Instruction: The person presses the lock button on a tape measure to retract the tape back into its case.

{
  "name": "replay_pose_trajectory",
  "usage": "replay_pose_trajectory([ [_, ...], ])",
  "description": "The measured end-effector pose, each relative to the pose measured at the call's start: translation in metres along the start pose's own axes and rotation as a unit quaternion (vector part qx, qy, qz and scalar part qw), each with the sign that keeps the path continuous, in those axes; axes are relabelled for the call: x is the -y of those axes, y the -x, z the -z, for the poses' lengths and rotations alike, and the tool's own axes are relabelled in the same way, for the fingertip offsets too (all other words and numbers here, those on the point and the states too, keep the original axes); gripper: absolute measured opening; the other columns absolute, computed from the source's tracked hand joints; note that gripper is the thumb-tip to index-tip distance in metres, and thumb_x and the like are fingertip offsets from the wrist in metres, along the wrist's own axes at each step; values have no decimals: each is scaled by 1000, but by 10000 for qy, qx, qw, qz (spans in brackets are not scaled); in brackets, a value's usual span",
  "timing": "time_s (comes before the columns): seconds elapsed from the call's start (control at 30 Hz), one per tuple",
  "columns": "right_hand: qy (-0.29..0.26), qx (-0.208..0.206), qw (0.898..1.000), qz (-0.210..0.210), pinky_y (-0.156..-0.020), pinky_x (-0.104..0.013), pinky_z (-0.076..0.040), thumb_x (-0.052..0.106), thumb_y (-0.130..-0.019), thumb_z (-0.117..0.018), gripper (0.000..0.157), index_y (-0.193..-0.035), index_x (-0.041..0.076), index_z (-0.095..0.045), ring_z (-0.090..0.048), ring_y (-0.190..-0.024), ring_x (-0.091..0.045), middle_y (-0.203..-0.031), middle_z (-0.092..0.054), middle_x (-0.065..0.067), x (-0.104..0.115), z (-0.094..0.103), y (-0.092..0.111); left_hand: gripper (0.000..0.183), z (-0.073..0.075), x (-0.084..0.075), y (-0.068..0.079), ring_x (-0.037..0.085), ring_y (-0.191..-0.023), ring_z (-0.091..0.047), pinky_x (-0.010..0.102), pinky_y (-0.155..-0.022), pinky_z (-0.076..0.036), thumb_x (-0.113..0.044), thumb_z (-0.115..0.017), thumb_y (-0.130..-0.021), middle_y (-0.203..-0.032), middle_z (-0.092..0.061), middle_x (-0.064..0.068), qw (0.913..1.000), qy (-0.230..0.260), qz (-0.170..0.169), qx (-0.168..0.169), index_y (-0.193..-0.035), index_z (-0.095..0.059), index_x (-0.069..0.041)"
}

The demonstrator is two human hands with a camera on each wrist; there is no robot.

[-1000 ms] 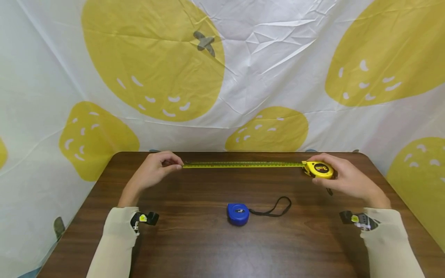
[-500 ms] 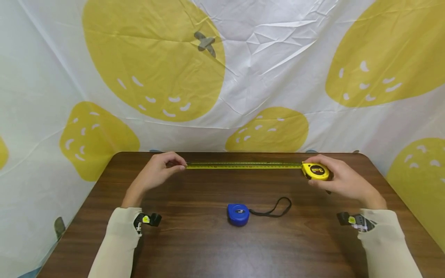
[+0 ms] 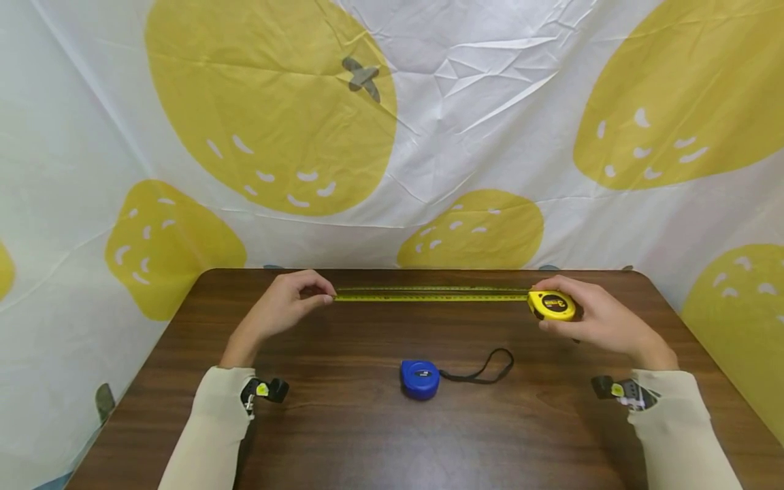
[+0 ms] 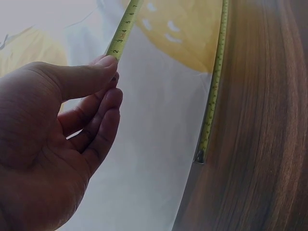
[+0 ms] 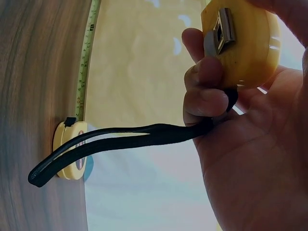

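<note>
My right hand (image 3: 603, 320) grips the case of a yellow tape measure (image 3: 554, 305) above the far right of the table. Its yellow blade (image 3: 429, 298) stretches out level to my left hand (image 3: 282, 305), which pinches the end between thumb and fingertips; low numbers show beside the thumb in the left wrist view. A black wrist strap (image 5: 139, 139) hangs from the held case. Behind it, a second extended blade (image 4: 214, 91) lies along the table's far edge. That blade's yellow case (image 5: 73, 167) shows in the right wrist view but is hidden behind my right hand in the head view.
A blue tape measure (image 3: 420, 380) with a looped black cord (image 3: 490, 378) lies at mid-table, nearer me. The brown wooden table (image 3: 367, 449) ends against a white curtain (image 3: 490, 136) printed with yellow fruit. Both sleeves carry wrist cameras.
My two hands have come slightly closer together, left hand moving right and right hand moving left, so the stretched blade is shorter. The held case has turned a little. The blue tape measure stays put.
</note>
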State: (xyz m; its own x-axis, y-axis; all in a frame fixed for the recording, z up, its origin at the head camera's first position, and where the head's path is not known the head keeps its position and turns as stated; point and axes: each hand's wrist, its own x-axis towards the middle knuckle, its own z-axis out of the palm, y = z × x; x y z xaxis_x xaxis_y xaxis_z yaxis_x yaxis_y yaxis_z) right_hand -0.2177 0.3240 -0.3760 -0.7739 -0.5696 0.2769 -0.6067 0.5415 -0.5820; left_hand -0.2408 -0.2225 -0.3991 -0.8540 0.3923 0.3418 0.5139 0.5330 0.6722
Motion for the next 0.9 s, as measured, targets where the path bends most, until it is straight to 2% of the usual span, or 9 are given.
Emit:
replay_pose_trajectory([
  [0.3,172,-10,9995,265,-76,-27,-58,2,-91,-90,57,-141,13,-65,-64,-96,-10,-117,-68,3,0,-4,-4,8,-3,-4,-1,16,-91,-69,30,-83,-56,-2,-81,-99,-98,-76,-2,10000,40,-24,39,-102,-81,-10],
  [0.57,75,115,9998,123,-75,-28,-59,6,-93,-89,54,-141,13,-65,-64,-97,-10,-118,-67,2,3,-8,-6,8,-6,-3,-1,17,-91,-70,30,-83,-57,-1,-82,-98,-98,-76,0,9998,149,-91,54,-103,-80,-8],
  [0.9,56,196,9998,1,-76,-30,-61,12,-95,-89,52,-140,17,-64,-65,-97,-13,-118,-67,2,4,-12,-8,7,-9,-4,-3,18,-93,-70,34,-85,-58,-2,-81,-99,-100,-77,2,9998,57,-197,88,-104,-80,-7],
])
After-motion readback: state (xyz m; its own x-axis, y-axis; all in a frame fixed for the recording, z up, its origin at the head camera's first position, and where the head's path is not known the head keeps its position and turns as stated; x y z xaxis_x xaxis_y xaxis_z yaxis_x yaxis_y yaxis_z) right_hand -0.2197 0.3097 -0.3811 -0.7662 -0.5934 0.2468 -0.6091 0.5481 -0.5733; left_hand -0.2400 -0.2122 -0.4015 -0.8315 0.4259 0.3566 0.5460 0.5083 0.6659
